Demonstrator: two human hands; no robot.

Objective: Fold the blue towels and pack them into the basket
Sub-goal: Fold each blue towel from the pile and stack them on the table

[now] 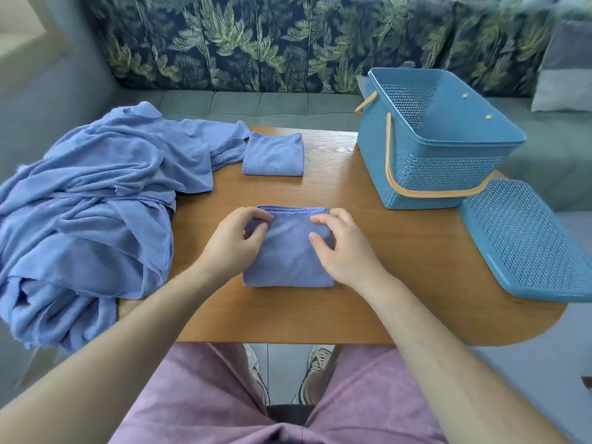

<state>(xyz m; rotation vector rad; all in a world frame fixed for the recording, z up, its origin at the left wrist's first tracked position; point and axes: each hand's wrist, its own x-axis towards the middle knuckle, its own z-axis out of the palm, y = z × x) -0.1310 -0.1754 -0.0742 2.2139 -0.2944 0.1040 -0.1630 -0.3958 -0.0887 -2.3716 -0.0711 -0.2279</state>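
Note:
A folded blue towel (288, 261) lies square on the wooden table (384, 261) in front of me. My left hand (235, 240) grips its upper left edge with curled fingers, thumb on top. My right hand (344, 248) holds the upper right edge the same way, fingers curled round the side. A second folded blue towel (274, 155) lies farther back, apart from my hands. A loose heap of unfolded blue towels (96, 203) covers the table's left end and hangs over its edge. The blue basket (432, 174) with orange handles stands open at the back right, nothing visible inside.
The basket's blue perforated lid (528, 241) lies flat at the table's right edge, in front of the basket. A sofa with a leaf-print back runs behind the table. My knees and shoes show below the table's near edge.

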